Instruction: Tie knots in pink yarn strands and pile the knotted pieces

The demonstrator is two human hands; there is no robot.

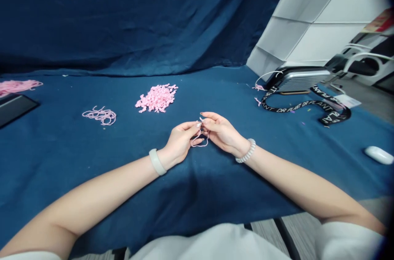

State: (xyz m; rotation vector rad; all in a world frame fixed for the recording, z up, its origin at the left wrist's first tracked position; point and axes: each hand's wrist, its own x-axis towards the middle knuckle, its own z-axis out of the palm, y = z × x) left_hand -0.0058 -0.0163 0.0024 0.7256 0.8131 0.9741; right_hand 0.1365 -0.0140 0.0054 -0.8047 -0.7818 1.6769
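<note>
In the head view, a pink string is pinched by the grip of the left hand and of the right hand, its loop hung between them over the blue-covered desk; a pink pile and a string bundle are seen farther left

A dark blue fabric curtain hangs behind the blue cloth-covered tabletop. At the right, a silver, ribbed, box-shaped case lies beside a curling black strap with white "DR PLANT" lettering. A glossy white oval object rests nearer the right edge; a flat, dark rectangular object lies far left. Pale grey panels stand behind the case.
</note>
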